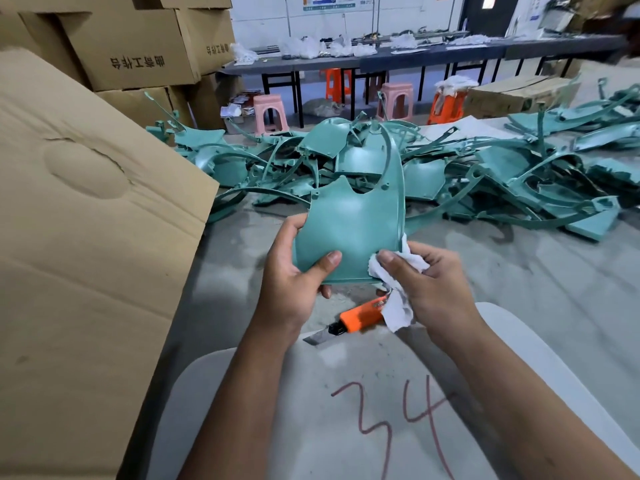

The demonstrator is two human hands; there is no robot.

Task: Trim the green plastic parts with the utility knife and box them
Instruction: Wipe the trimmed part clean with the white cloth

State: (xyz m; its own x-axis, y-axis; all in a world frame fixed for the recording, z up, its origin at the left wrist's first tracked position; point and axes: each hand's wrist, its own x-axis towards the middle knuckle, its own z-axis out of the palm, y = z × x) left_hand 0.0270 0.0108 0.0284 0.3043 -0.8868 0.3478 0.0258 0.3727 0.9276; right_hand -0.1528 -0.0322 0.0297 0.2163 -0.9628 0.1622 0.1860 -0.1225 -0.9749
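Observation:
I hold one green plastic part (349, 223) upright over the table. My left hand (294, 282) grips its lower left edge, thumb on the front face. My right hand (433, 282) pinches a white cloth (398, 306) against the part's lower right corner. The orange utility knife (360, 317) lies on the table just below my hands, blade out and pointing left. A big heap of green plastic parts (450, 168) covers the far side of the table.
A large cardboard box flap (86, 237) stands at my left, with stacked cartons (131, 46) behind it. The grey table (519, 278) carries a red "34" near me. Stools (270, 112) and a long bench (381, 57) stand further back.

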